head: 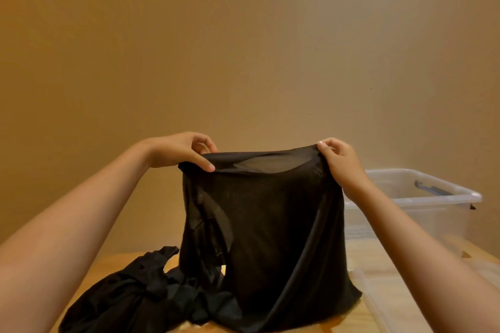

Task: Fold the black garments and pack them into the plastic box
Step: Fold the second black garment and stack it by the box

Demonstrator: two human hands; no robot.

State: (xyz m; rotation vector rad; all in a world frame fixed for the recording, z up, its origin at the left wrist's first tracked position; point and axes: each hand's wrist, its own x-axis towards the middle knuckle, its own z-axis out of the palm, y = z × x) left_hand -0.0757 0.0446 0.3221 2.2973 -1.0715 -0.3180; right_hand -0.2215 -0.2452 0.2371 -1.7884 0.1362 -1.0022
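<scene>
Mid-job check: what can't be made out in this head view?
- Plastic box: head view; its left end hidden by the right forearm and held garment.
- Black pile: head view; piece count unreadable, dark folds merge, partly behind the held garment.
- Clear lid: head view; cut off by bottom edge.

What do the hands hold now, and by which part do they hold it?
Both hold one black garment by its upper edge: the left hand pinches the left end, the right hand the right end. The rest hangs down.

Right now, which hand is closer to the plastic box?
Right. The right hand pinches the black garment right beside the plastic box; the left hand pinches its other top corner, farther away.
</scene>
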